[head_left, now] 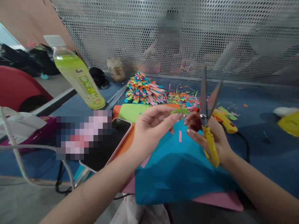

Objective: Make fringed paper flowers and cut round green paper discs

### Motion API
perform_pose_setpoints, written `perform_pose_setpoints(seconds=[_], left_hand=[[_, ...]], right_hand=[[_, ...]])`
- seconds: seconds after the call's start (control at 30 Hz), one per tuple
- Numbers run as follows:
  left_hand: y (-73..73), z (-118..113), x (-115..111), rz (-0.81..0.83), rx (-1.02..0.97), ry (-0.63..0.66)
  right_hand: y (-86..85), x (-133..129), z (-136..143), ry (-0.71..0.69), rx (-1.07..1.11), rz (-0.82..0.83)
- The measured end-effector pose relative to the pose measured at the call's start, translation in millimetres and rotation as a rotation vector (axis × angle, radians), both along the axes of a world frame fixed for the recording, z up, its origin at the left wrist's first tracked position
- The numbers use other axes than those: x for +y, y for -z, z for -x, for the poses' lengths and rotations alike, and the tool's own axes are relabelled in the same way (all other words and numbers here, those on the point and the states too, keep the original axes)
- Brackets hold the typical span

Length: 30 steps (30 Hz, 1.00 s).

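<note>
My left hand (157, 124) pinches a small green paper piece (179, 111) between thumb and fingertips, above the blue paper sheet (168, 174). Close by on the right, my right hand (216, 133) is wrapped round the yellow handle of a pair of scissors (211, 146). The blades point upward and stand apart. Something red shows between the right fingers; I cannot make out what it is. A short pink paper strip (180, 136) lies on the blue sheet below the hands. Behind them stands a cone-shaped stack of fringed, many-coloured paper (142, 88).
Loose paper shreds (183, 98) lie beside the cone. A yellow glue gun (225, 120) with a black cord is behind my right hand. At left are a phone (109, 143), a tilted-looking drink bottle (77, 74) and a white cable (17, 155). A perforated metal panel (130, 34) bounds the back.
</note>
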<state>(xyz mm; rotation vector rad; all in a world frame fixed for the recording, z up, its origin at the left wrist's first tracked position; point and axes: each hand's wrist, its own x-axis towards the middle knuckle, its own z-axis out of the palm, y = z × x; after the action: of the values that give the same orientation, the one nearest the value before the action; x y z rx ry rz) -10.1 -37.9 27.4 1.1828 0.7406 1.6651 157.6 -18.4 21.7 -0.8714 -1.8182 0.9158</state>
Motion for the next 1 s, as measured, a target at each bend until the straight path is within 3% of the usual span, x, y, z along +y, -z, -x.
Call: perform_pose_setpoints(seconds=[0.17,0.5,1.0], left_hand=[[0.4,1.3,0.6,-0.006,-0.033,0.01],[-3.5,1.3,-0.9,-0.098,-0.03,-0.076],[-3.3,1.6,-2.0,-0.092,-0.012,-0.134]], right_hand=[[6.2,1.8,-1.1,-0.025,-0.068,0.159],[4.7,-0.8,-0.5,-0.138,-0.142,0.206],[7.9,-1.5,-2.9,-0.137,-0.167,0.228]])
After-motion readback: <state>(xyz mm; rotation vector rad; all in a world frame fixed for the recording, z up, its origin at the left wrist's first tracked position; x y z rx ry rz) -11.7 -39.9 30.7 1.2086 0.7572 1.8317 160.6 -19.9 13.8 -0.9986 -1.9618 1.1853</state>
